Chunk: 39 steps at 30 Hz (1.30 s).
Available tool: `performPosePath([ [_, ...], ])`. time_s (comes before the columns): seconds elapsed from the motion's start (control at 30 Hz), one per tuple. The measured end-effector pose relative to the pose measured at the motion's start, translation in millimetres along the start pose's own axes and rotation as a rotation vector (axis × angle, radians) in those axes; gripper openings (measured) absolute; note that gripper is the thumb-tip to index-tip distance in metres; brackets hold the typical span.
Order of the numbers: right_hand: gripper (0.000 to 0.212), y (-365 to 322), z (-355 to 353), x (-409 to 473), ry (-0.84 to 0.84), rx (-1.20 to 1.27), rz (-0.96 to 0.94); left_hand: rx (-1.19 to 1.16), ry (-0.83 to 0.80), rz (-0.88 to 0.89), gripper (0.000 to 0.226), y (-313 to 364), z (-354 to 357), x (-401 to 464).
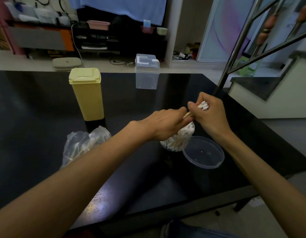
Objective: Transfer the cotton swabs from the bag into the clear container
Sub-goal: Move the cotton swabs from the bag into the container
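Both hands work 1 bunch of cotton swabs (203,105): the right hand (211,117) clamps it, the left hand (167,124) apparently pinches its stems above the part-filled clear container (178,141). Next, lower them in; the bag (83,145) holds more.

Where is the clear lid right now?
The clear lid lies on the black table, right of centre, against the swab-filled container, below the right hand.

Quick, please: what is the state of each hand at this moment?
Left hand: closed, its grip pinching the stick ends of the cotton swabs.
Right hand: closed, holding the same bundle.
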State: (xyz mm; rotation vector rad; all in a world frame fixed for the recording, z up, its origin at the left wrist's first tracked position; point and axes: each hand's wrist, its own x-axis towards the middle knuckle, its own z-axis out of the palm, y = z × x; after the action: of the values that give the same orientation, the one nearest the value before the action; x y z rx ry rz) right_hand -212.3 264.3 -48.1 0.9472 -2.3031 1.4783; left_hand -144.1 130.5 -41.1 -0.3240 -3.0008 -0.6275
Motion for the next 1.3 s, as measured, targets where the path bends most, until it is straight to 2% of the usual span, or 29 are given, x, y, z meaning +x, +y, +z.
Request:
performPosePath([
  [0.1,0.034,1,1,-1,0.006,-0.096,-0.079,-0.093,0.02,-0.085,0.046,-12,-1,-4],
  [0.23,0.025,8,1,-5,-0.051,-0.303,-0.206,-0.128,-0.04,-0.182,0.095,-37,5,-17],
  [0.3,0.025,10,2,-8,-0.07,-0.387,-0.299,-0.171,-0.091,-0.193,0.104,-42,13,-22],
  [0.5,0.017,4,7,-15,-0.107,-0.571,-0.625,-0.258,-0.03,-0.156,0.089,-44,29,-24],
  [0.6,0.011,6,10,-15,-0.215,-0.613,-0.779,-0.267,0.016,-0.12,0.079,-46,29,-25],
  [0.7,0.023,7,11,-15,-0.285,-0.65,-0.856,-0.286,0.033,-0.109,0.07,-47,29,-24],
  [0.8,0.011,3,12,-15,-0.308,-0.619,-0.817,-0.269,0.038,-0.12,0.066,-47,30,-24],
  [0.97,0.019,-2,17,-9,-0.312,-0.593,-0.705,-0.25,0.024,-0.136,0.059,-45,25,-24],
  [1.1,0.018,-2,11,-6,-0.29,-0.61,-0.679,-0.235,0.014,-0.135,0.066,-43,24,-24],
  [1.23,0.015,4,14,-7,-0.351,-0.654,-0.66,-0.282,-0.016,-0.144,0.066,-43,22,-24],
  [1.3,0.016,5,16,-7,-0.382,-0.628,-0.588,-0.306,-0.019,-0.158,0.063,-42,21,-24],
])
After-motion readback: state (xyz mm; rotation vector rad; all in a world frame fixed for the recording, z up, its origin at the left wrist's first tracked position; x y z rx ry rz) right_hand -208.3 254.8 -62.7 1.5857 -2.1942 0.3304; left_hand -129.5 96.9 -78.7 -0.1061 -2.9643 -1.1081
